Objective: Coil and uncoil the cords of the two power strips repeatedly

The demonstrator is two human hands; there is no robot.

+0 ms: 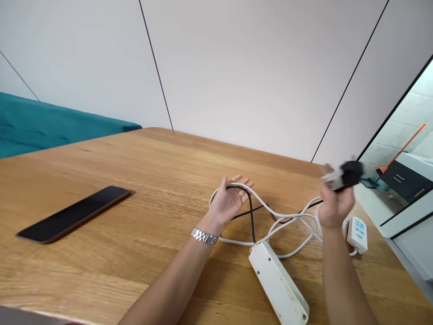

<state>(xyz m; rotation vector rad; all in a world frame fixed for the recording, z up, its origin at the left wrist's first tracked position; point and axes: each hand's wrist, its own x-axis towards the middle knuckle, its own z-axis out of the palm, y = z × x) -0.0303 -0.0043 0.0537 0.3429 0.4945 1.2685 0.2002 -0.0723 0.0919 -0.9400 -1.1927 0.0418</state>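
My left hand [227,204] is palm up with its fingers stretched apart. Loops of a white cable [262,202] and a black cable [252,216] pass across it near the thumb. Raised above the table's right side, my right hand [334,207] grips a black plug [351,174] and a pale plug [334,178], both smeared by motion. Between my forearms lies a long white power strip [277,282], a face with screw holes upward. A smaller white power strip [357,234] with blue sockets sits beyond my right wrist. Tangled cable runs between the hands.
A dark flat tablet-like slab [76,214] lies on the left of the wooden table [145,167]. Behind the table stand a white panelled wall [237,72] and a teal sofa [57,124]. An orange-handled tool [404,146] shows through the doorway at right.
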